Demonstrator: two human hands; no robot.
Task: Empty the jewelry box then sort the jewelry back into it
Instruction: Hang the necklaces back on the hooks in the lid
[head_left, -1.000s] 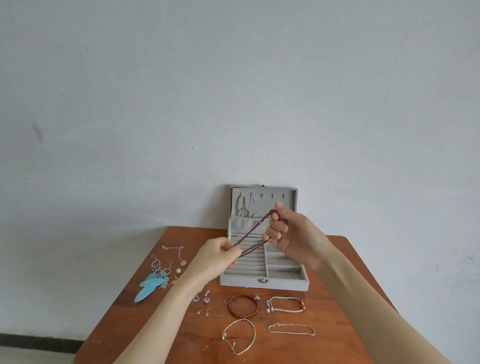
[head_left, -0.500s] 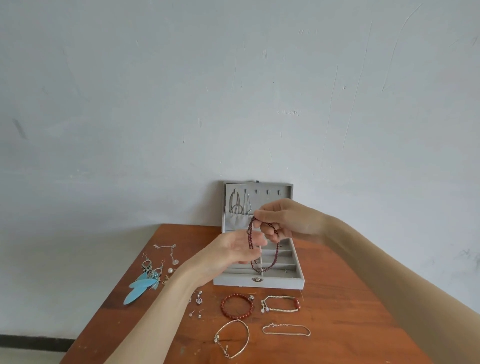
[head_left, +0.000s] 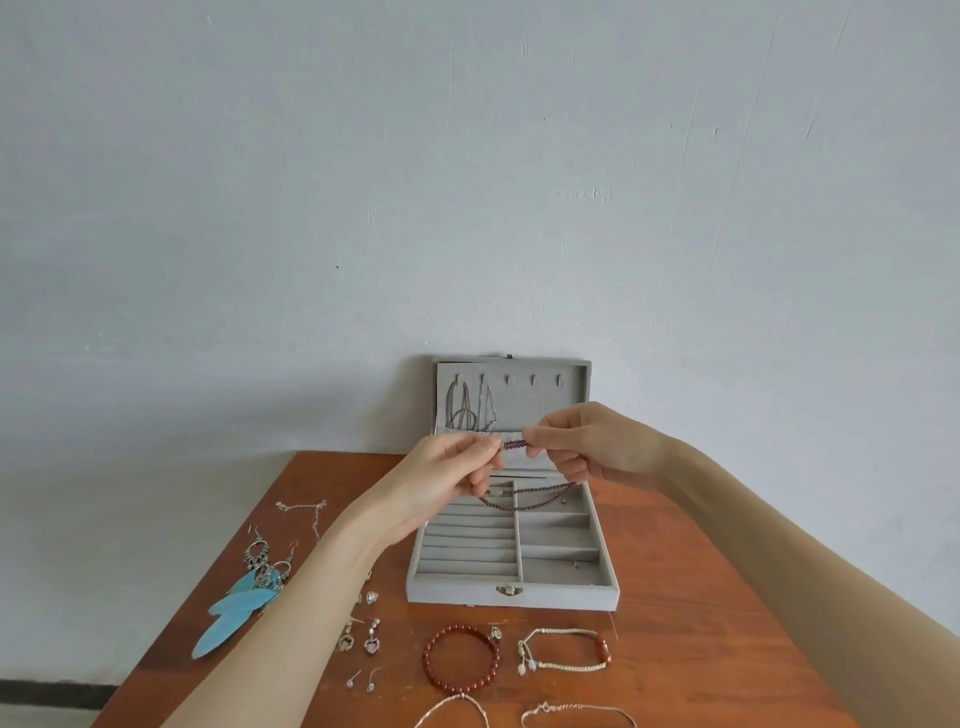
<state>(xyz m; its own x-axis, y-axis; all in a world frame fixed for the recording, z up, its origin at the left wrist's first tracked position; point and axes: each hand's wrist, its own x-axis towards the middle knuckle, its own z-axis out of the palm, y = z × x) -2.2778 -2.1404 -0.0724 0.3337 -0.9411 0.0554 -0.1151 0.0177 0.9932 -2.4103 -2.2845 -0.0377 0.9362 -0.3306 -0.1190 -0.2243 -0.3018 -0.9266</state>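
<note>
Hanging necklaces (head_left: 467, 413) in box lid (head_left: 540, 410)

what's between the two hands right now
In the head view, a short taut stretch of the dark red beaded strand spans between the left hand and right hand; the rest sags above the open jewelry box.

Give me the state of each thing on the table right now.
Jewelry box: lid open, upright.
Dark bead strand: pinched between both hands, loops sagging over the box.
Left hand: pinching strand.
Right hand: pinching strand.
Necklaces: hanging on lid hooks.
Red bead bracelet: lying on table.
</note>
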